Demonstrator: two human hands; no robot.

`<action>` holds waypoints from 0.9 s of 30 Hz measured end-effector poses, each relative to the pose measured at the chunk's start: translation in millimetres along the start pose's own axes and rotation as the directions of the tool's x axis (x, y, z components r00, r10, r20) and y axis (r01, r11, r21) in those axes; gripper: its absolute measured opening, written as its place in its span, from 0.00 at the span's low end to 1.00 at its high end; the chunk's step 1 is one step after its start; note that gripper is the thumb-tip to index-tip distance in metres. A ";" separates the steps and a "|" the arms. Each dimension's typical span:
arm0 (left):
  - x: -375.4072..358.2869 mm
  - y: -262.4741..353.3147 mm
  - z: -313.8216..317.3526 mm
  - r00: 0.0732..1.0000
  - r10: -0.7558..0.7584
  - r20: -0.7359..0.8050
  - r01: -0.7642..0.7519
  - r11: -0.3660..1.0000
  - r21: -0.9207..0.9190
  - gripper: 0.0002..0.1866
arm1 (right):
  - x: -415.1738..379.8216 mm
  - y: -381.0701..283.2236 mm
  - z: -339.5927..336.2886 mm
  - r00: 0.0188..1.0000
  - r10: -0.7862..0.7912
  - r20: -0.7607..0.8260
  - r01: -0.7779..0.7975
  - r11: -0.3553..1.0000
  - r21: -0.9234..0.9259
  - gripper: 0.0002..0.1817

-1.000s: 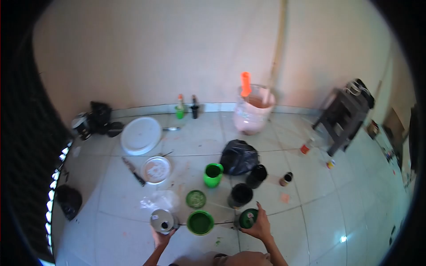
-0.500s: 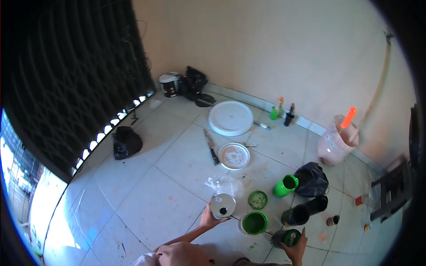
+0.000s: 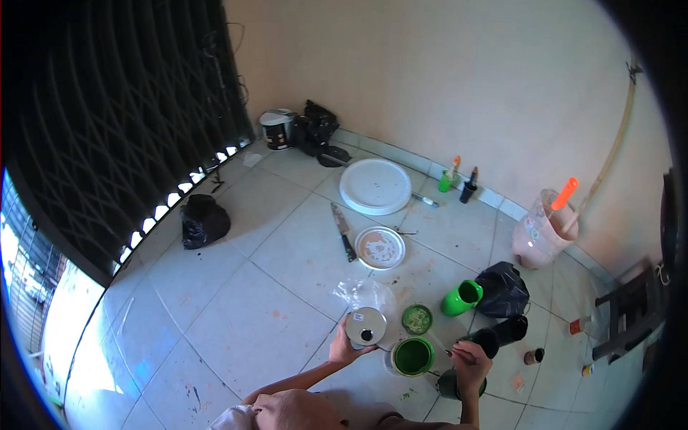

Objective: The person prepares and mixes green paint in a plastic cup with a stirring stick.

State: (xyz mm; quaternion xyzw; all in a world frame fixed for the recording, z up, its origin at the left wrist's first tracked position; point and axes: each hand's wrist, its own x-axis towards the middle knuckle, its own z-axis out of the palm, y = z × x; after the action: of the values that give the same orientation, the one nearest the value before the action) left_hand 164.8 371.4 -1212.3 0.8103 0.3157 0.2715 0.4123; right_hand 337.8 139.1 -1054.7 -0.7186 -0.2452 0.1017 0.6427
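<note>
My left hand (image 3: 345, 349) is wrapped round a metal tin (image 3: 367, 320), whose silver top has a small dark hole and a label. Just right of it stands an open can of green paint (image 3: 413, 357). My right hand (image 3: 471, 364) hovers over a dark green container (image 3: 448, 385), partly hiding it. Its fingers are pinched together, and whatever they hold is too small to make out. Behind that hand is an open dark cup (image 3: 489, 340). A green-stained lid (image 3: 416, 319) lies behind the paint can, near a tilted bright green cup (image 3: 459, 299).
A clear plastic bag (image 3: 362, 292), a white lid (image 3: 380, 249), a knife (image 3: 343, 233) and a large white lid (image 3: 375, 188) lie further back. Black bags (image 3: 503, 290) sit about. A pinkish bucket (image 3: 539, 233) stands near the wall, and a dark stool (image 3: 631, 315) at right.
My right hand has left the side of the dark green container and risen above it, its fingers now pinched. My left hand still holds the tin, slightly shifted in view.
</note>
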 end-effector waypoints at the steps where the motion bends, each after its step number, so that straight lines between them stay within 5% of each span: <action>1: 0.2 -0.2 0.1 1.000 0.007 -0.002 -0.007 1.000 -0.016 0.63 | 4.4 -3.3 8.8 0.998 0.013 0.057 -0.013 1.000 -0.006 0.13; 5: 0.4 -2.1 3.2 1.000 -0.015 0.010 0.015 0.998 -0.057 0.63 | 13.2 -16.1 34.1 0.949 0.017 0.314 0.009 0.997 -0.081 0.10; 8: -2.1 -4.2 6.0 0.999 -0.032 -0.009 0.031 0.998 -0.063 0.62 | 18.8 -24.6 39.2 0.877 -0.122 0.465 0.267 0.928 -0.259 0.09; 13: -3.6 -3.4 3.6 0.999 -0.041 -0.027 0.038 0.996 -0.080 0.62 | 14.6 -14.1 42.5 0.908 -0.164 0.387 0.242 0.957 -0.162 0.08; 20: -8.7 -7.5 4.8 1.000 -0.022 -0.009 0.021 0.999 -0.032 0.64 | 11.3 12.4 15.4 0.945 -0.060 0.321 0.147 0.956 -0.255 0.10; 27: -79.4 -11.8 12.2 0.985 -0.111 -0.130 0.115 0.993 0.018 0.53 | 19.4 40.9 -3.8 0.939 0.176 0.295 -0.102 0.963 -0.250 0.17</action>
State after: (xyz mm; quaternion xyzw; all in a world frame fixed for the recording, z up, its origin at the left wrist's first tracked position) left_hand 118.1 312.3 -1242.8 0.7771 0.3906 0.2952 0.3955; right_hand 365.3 142.9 -1090.7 -0.7785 -0.3029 0.2314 0.4987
